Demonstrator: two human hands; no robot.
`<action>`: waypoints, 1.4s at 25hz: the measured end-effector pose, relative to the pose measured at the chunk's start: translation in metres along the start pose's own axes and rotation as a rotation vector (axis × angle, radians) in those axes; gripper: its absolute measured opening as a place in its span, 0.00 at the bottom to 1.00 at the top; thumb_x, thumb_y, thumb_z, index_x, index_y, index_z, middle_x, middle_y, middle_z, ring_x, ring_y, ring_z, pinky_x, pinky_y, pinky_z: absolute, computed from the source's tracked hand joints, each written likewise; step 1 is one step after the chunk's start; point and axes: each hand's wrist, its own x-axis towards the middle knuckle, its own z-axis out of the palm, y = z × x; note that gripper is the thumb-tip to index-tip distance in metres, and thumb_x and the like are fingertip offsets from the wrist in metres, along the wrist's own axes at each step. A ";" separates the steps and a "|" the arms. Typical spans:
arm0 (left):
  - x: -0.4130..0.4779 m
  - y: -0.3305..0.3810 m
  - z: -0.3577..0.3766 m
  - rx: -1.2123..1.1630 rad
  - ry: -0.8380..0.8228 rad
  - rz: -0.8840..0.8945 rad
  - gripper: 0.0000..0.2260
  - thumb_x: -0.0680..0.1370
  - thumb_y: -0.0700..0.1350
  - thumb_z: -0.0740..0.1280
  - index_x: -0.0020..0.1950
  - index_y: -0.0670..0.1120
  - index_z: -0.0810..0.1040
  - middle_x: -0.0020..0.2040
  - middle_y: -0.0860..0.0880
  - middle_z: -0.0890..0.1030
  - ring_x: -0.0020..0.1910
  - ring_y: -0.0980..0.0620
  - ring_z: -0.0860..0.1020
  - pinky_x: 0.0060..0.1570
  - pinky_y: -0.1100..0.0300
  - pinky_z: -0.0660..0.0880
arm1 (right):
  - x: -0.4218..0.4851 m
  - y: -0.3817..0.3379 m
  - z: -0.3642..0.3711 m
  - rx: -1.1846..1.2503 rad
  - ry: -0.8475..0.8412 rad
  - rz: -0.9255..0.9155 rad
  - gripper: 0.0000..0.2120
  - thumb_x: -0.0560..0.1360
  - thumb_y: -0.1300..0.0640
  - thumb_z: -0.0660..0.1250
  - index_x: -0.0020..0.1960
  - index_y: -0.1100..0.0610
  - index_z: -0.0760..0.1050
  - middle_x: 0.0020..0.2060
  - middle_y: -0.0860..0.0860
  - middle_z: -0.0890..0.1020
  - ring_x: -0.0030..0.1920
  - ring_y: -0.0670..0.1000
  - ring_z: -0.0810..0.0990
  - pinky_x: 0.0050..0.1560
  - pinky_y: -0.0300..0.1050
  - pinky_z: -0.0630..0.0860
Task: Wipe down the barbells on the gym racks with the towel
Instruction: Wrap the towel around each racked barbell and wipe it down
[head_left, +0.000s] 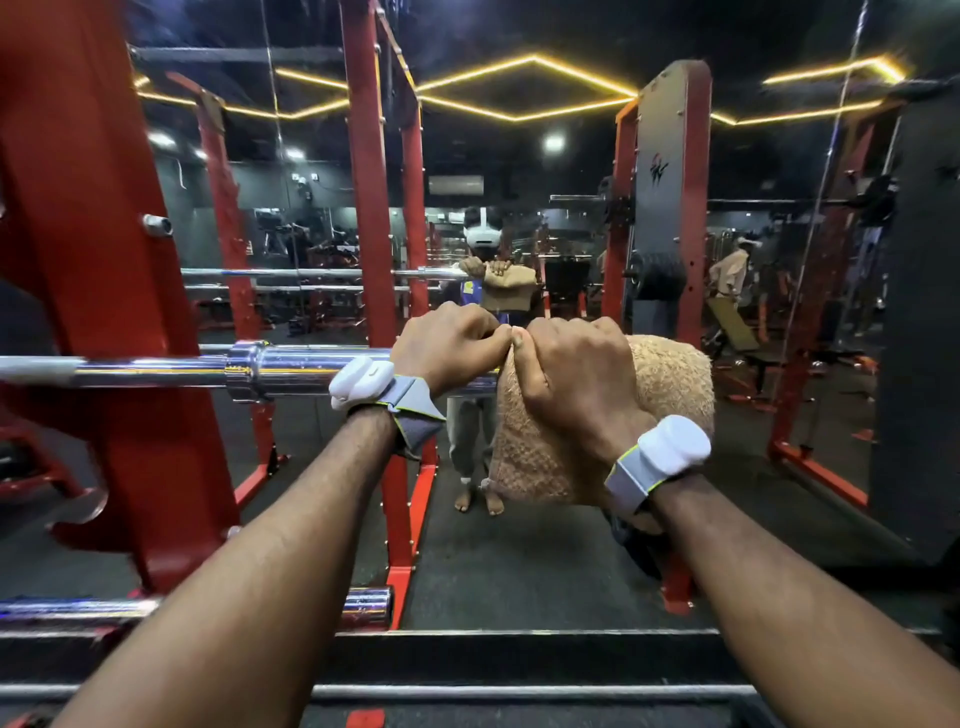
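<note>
While both hands sit side by side at the end of the barbell (291, 370) with thumbs touching, the grip reads like this. Left hand (448, 347) is curled bare over the chrome sleeve. Right hand (574, 375) is clenched round the towel (672, 382), which is bunched over the sleeve's outer end with a tail hanging below the wrist. Bar lies across the red rack (104, 312), facing a mirror.

Risks, as judged:
- Right hand is at the very tip, so a pull outward likely slides the towel clean off the end.
- Sleeve probably spins on the shaft. If the left hand loosens, the towel turns the sleeve instead of scrubbing it.
- Left hand blocks the inward path, so a stroke toward the rack jams thumb into thumb unless it shifts first.
- A hard sideways push may shove the bar along its hooks. Hooks are hidden, so cannot tell how secure.
- Loose tail may snag.

Second bar (366, 605) lies lower down, near the left forearm.
</note>
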 end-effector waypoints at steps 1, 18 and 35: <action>-0.002 0.001 0.000 0.018 0.020 0.008 0.21 0.79 0.59 0.58 0.38 0.43 0.74 0.35 0.47 0.78 0.40 0.41 0.76 0.37 0.54 0.68 | 0.002 0.001 -0.002 0.021 -0.006 -0.020 0.21 0.81 0.47 0.50 0.40 0.54 0.75 0.36 0.55 0.83 0.36 0.60 0.80 0.41 0.53 0.68; -0.003 -0.003 0.000 -0.057 0.054 0.088 0.19 0.79 0.56 0.58 0.33 0.46 0.68 0.38 0.45 0.79 0.43 0.39 0.78 0.38 0.54 0.67 | 0.025 0.003 -0.010 0.121 -0.197 0.112 0.25 0.84 0.46 0.49 0.47 0.54 0.82 0.46 0.60 0.84 0.49 0.64 0.81 0.42 0.52 0.64; -0.010 -0.005 -0.013 -0.207 0.149 0.076 0.18 0.78 0.56 0.58 0.37 0.43 0.73 0.31 0.47 0.75 0.35 0.44 0.75 0.34 0.53 0.71 | -0.014 -0.013 0.005 -0.059 0.108 0.046 0.16 0.82 0.50 0.52 0.44 0.53 0.75 0.38 0.52 0.80 0.39 0.57 0.77 0.46 0.54 0.67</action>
